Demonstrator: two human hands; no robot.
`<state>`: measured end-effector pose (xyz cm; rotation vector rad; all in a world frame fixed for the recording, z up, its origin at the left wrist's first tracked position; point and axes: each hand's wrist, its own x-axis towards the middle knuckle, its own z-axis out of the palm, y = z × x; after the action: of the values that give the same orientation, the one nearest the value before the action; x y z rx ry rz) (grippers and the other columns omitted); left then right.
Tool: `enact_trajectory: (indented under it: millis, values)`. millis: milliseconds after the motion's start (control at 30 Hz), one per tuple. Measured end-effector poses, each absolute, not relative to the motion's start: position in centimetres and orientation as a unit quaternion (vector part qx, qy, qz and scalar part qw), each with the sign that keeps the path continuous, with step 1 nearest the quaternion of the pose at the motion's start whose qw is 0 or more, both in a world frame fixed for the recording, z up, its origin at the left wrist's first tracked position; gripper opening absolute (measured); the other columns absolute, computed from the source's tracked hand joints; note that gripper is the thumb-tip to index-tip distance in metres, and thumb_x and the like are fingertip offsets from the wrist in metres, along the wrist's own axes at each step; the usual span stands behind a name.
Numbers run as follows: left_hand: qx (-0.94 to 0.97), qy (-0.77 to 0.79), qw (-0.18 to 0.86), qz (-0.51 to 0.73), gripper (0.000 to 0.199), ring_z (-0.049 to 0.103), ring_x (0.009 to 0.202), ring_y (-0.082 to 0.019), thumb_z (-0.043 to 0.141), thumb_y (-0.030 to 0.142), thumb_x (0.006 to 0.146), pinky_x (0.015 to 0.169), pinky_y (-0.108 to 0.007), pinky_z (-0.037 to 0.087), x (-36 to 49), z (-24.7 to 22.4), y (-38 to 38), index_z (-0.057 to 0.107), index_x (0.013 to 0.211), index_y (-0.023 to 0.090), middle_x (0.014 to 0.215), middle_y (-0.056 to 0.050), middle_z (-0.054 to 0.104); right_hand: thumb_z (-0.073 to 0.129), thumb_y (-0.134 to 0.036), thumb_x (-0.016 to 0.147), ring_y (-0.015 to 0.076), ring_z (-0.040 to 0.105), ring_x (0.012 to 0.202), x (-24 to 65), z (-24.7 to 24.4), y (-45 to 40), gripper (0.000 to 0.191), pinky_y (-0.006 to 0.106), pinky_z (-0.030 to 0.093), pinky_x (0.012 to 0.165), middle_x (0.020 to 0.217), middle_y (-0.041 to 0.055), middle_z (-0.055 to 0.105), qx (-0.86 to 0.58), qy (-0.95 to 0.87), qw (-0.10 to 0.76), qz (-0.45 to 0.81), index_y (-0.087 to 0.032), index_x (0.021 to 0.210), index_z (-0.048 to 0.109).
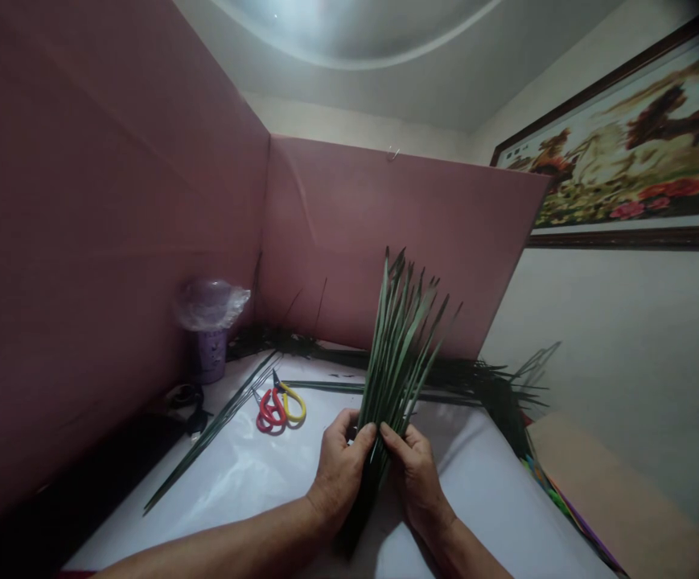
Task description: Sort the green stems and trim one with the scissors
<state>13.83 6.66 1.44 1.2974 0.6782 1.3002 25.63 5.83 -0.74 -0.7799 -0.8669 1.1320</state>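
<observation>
A bundle of long green leaf blades (392, 346) stands tilted between my hands, its pointed tips fanned out at the top. My left hand (344, 457) grips the bundle from the left, thumb across the front. From the other side my right hand (413, 466) closes on the same blades, its thumb close to the left one. The lower ends run down between my forearms into shadow. Left of the hands, scissors with red handles (271, 412) lie on the white tabletop (252, 490), against scissors with a yellow handle (294, 404).
Loose leaf strips (216, 430) lie along the table's left side. More dark green blades (499, 394) line the back and right. A purple cup (211, 354) with clear plastic over it stands back left. Pink panels (349, 233) wall the left and rear.
</observation>
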Motion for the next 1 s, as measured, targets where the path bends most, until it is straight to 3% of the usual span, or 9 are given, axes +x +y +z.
enact_trajectory:
  millis: [333,633,833,1000]
  values:
    - [0.541,0.295,0.555,0.559,0.021,0.05,0.073,-0.014,0.06,0.034,0.077,0.07,-0.026,0.043,14.0,0.9,7.2,0.052,0.08,0.015,0.075,0.0,0.055,0.074,-0.034,0.071,0.017,0.064,0.065,25.7,-0.7,5.7,0.022,0.028,0.05,0.064,0.072,0.0022,0.071,-0.361,-0.399,0.691,0.482,-0.017,0.082,0.067]
    - [0.456,0.234,0.721,0.467,0.047,0.056,0.066,-0.014,0.079,0.029,0.055,0.064,-0.025,0.042,14.1,-0.1,8.4,0.055,0.091,0.012,0.075,-0.003,0.062,0.078,-0.038,0.064,0.0164,0.062,0.067,26.2,-0.9,6.5,0.03,0.028,0.049,0.065,0.073,0.0019,0.07,-0.385,-0.411,0.711,0.422,-0.016,0.082,0.068]
    - [0.466,0.257,0.757,0.378,0.03,0.052,0.056,-0.011,0.07,0.012,0.05,0.057,-0.023,0.037,13.8,1.0,7.8,0.063,0.079,0.009,0.064,-0.001,0.061,0.078,-0.043,0.063,0.0148,0.058,0.059,26.1,-0.9,6.3,0.033,0.026,0.047,0.055,0.068,0.0019,0.068,-0.407,-0.411,0.713,0.396,-0.015,0.078,0.066]
    - [0.462,0.302,0.749,0.366,0.019,0.048,0.049,-0.01,0.064,0.012,0.049,0.051,-0.022,0.033,13.8,1.8,7.2,0.061,0.068,0.011,0.055,0.0,0.057,0.066,-0.054,0.071,0.0119,0.05,0.047,26.4,-0.8,6.2,0.037,0.023,0.039,0.043,0.057,-0.0018,0.06,-0.427,-0.395,0.727,0.365,-0.017,0.073,0.062]
